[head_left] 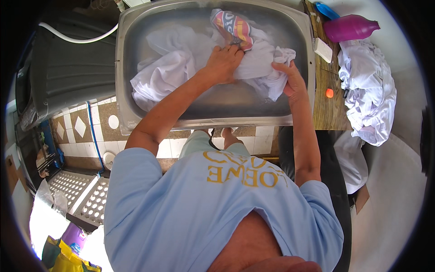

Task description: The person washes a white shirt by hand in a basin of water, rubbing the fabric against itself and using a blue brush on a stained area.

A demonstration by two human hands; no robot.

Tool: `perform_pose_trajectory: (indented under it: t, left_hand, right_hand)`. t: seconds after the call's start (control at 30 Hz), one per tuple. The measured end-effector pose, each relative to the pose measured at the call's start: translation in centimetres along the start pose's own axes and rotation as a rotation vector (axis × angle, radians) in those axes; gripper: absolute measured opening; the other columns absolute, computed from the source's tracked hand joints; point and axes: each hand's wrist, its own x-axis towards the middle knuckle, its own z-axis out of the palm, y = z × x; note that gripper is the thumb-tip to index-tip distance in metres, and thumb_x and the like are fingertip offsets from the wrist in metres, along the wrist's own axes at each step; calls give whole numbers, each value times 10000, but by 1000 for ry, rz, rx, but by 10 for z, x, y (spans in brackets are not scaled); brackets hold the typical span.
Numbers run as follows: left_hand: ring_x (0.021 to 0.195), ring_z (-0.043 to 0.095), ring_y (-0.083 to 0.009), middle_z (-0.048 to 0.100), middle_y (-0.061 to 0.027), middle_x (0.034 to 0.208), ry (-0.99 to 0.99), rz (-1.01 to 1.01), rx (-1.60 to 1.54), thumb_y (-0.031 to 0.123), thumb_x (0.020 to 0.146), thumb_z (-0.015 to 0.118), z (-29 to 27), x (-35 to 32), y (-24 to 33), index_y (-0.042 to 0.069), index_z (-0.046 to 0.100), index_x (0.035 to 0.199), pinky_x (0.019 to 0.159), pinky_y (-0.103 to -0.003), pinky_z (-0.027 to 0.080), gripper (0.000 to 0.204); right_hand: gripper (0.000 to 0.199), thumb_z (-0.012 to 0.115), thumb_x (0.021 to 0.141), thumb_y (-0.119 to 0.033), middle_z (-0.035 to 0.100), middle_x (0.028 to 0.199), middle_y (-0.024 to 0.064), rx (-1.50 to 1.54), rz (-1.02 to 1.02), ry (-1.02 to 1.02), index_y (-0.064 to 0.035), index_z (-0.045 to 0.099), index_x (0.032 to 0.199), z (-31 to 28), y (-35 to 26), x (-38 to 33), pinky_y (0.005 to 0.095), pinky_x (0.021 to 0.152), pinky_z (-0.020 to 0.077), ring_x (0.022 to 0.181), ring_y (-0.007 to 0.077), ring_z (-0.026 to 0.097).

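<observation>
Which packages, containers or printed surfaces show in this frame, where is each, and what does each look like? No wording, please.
Magenta plastic bottle: lying on its side, top right of the wooden board beside the metal basin.
White soap bar: on that board, rectangular.
Printed patch of cloth: in the basin above the left hand, pink, yellow and blue stripes.
Yellow bag: bottom left corner, partly cut off.
No screens or signs.

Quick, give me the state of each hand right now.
Left hand: closed, gripping the white cloth in the metal basin, by its colourful printed part.
Right hand: closed on a bunched edge of the same white cloth.
</observation>
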Motion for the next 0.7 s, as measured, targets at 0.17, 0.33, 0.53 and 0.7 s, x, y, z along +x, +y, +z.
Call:
perform_pose_trajectory:
  t: [0.17, 0.33, 0.53, 0.7]
  left_hand:
    - [965, 589, -192, 613, -69, 1064, -88, -224, -816, 230, 826, 681, -13, 11, -30, 48, 599, 1103, 833, -319, 432, 341]
    - [834, 556, -57, 627, 18, 999, 315, 12, -1791, 66, 899, 544, -40, 64, 21, 46, 661, 1068, 728, -201, 436, 206]
    - [727, 621, -239, 654, -56, 789, 578, 124, -919, 182, 706, 709, -1, 78, 102, 65, 645, 705, 669, -301, 460, 133]
    - [568, 544, -281, 531, -98, 630, 616, -231, -726, 166, 626, 707, 15, 113, 54, 58, 520, 582, 520, -356, 408, 221]
  right_hand:
    - [502, 615, 833, -150, 559, 1258, 149, 513, -170, -145, -6, 469, 1292, -33, -13, -2, 462, 975, 456, 1129, 312, 563]
    - [395, 580, 879, -271, 597, 1201, 130, 687, -35, 28, -36, 556, 1196, -4, 14, 39, 411, 973, 449, 1112, 279, 572]
    - [342, 566, 890, -272, 622, 1138, 109, 706, -64, 55, -51, 575, 1151, 17, 23, 31, 375, 931, 479, 1051, 251, 602]
    - [304, 558, 898, -273, 634, 1104, 87, 688, -192, 97, -64, 593, 1116, 35, 39, 56, 364, 914, 487, 1021, 230, 613]
